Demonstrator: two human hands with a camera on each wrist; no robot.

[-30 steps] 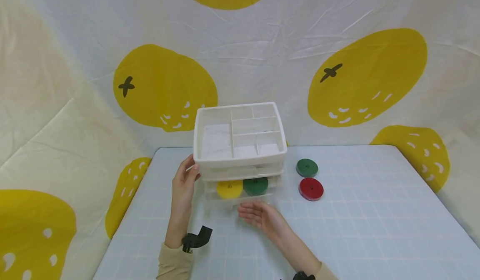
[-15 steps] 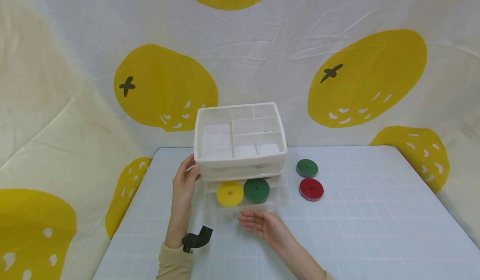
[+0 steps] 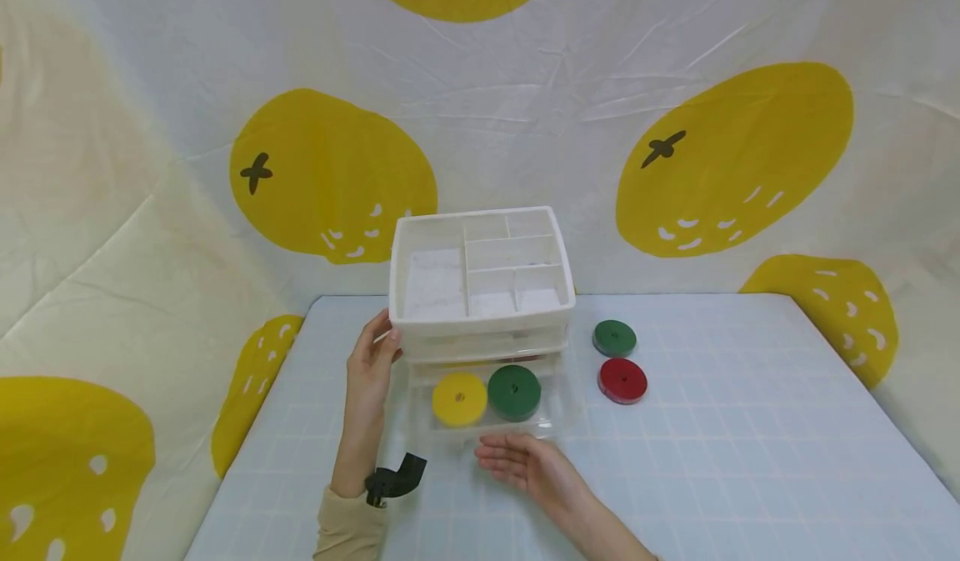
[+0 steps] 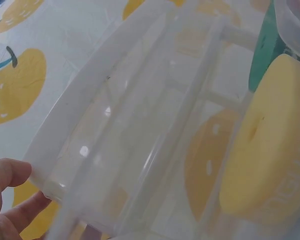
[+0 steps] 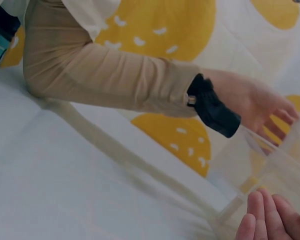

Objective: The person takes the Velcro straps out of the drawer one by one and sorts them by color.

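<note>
A white plastic drawer organizer point(image 3: 480, 336) stands at the back of the table, its top tray divided into compartments. Its clear lower drawer point(image 3: 555, 403) is pulled out and holds a yellow roll point(image 3: 459, 399) and a green roll point(image 3: 514, 393), both disc-shaped with a centre hole. My left hand point(image 3: 369, 369) grips the organizer's left front corner, thumb at the front. At the drawer's front edge, my right hand point(image 3: 528, 465) has its fingers at the pull. The left wrist view shows the yellow roll point(image 4: 262, 140) close up; the right wrist view shows my right fingers point(image 5: 272, 215) overlapping the clear drawer.
Right of the organizer, another green roll point(image 3: 614, 338) and a red roll point(image 3: 622, 380) lie on the table point(image 3: 720, 444), which has a pale blue checked cover. Behind rises a white cloth point(image 3: 517, 119) printed with large yellow fruit. A black wrist mount point(image 3: 396, 478) sits on my left wrist.
The lower drawer has slid out toward me together with my right hand, bringing the yellow and green rolls into fuller view. My left hand and the organizer body have stayed in place.
</note>
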